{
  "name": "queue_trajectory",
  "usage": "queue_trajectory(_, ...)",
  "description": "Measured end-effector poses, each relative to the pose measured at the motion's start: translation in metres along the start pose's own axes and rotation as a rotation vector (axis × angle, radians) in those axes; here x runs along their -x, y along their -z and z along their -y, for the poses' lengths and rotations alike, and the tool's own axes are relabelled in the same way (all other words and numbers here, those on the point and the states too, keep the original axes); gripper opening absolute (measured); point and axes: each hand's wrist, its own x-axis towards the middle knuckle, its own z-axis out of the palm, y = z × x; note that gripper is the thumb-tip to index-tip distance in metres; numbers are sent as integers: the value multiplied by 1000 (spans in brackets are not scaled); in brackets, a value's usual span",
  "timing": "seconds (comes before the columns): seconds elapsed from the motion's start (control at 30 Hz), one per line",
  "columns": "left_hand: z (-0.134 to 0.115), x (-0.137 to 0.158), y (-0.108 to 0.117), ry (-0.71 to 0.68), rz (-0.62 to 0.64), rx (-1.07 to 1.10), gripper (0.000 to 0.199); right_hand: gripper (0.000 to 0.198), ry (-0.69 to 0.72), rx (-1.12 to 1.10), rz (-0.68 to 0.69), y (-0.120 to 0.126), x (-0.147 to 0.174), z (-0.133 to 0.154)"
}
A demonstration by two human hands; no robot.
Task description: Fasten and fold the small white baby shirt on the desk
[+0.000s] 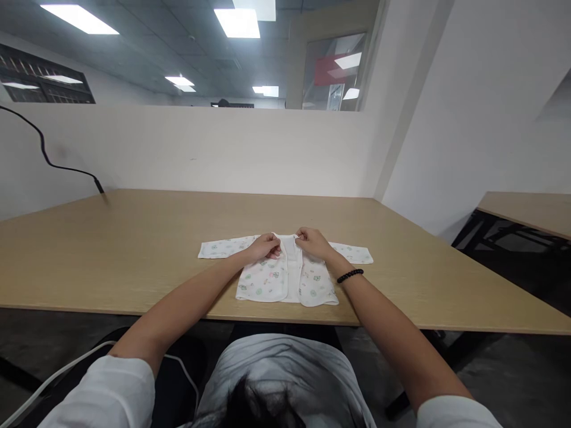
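Note:
A small white baby shirt (pixel 263 279) with a pale printed pattern lies on the table, sleeves spread to both sides. Its front is open down the middle, and the plain inside shows between the two panels. My left hand (pixel 266 245) is closed at the neckline, fingers pinching the edge of the left panel. Opposite it, my right hand (pixel 312 242) pinches the neckline edge of the right panel. A dark beaded bracelet (pixel 350 276) circles my right wrist. The fabric between the fingertips is mostly hidden.
The wooden table (pixel 147 238) has its front edge close to my body. A low white partition (pixel 241 151) stands behind it. A black cable (pixel 66 168) hangs down at the left. Another table (pixel 530 208) stands at the right, and a white cable (pixel 57 373) runs low on the left.

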Motion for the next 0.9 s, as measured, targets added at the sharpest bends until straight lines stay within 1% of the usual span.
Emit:
queue_trajectory(0.13,2,0,0,6,23,21,20,6,-74,-133,-30,-20,-3,-2)
queue_trajectory(0.27,3,-1,1,15,42,2,15,19,-144,-199,-88,-36,-5,-2)
queue_trajectory(0.33,5,-2,2,22,47,-12,14,21,-167,-211,-121,-40,-6,-1)
queue_trajectory(0.53,7,-5,3,27,64,-38,11,14,-195,-188,-178,-46,-7,8)
queue_trajectory(0.63,7,-5,3,22,80,-44,11,14,-184,-176,-165,-47,-5,11)
queue_trajectory(0.8,5,-3,5,11,103,-53,13,23,-148,-173,-138,-45,-2,12)
queue_trajectory(0.9,4,-2,4,5,108,-55,15,16,-131,-168,-137,-44,-1,11)
